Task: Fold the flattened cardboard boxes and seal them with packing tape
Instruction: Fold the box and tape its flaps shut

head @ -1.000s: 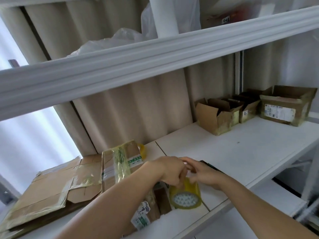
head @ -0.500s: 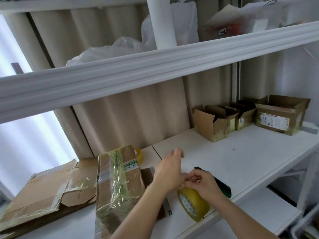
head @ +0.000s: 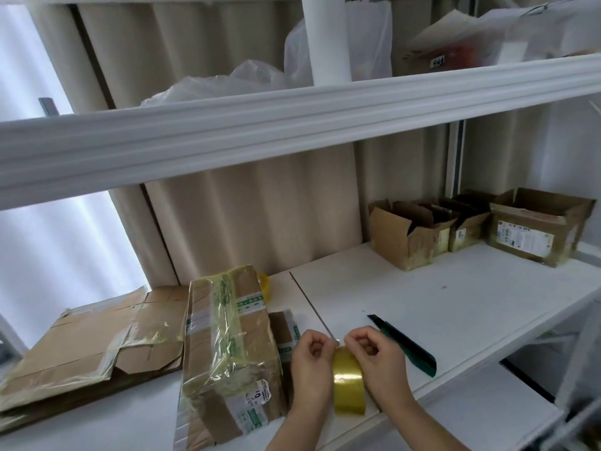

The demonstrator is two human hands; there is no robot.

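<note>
At desk edge: both hands, left (head: 310, 362) and right (head: 377, 359), pinching yellowish transparent packing-tape roll (head: 348, 387) (peel end slowly, keep it flat).

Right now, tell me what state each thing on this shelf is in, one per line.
Tape roll: standing on edge, both hands pinching at its top.
Left hand: curled.
Right hand: curled.
Taped box: folded up.
Flattened cardboard: lying flat.
Boxes at back: flaps open.
</note>
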